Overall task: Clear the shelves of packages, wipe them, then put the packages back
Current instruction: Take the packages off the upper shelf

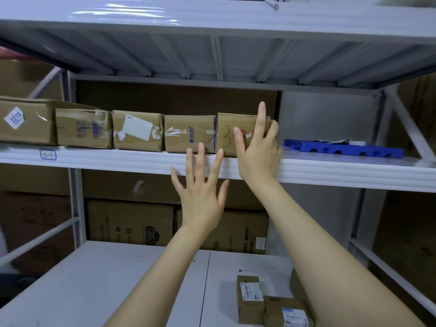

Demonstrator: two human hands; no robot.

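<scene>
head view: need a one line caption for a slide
Right hand grips the rightmost cardboard box in a row on the shelf; left hand is spread open before the shelf edge.

The shelf point(118, 159) holds five boxes point(138, 131) (one row) and a blue tray point(342, 149).

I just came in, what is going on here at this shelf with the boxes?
A person's right hand grips the rightmost box in the row of cardboard boxes on the middle shelf, thumb on its front, fingers round its right side. The left hand is open with spread fingers before the shelf edge, holding nothing. A blue tray lies further right on that shelf, and small packages sit on the lower shelf. Whether the box is coming off or going back is unclear.
</scene>
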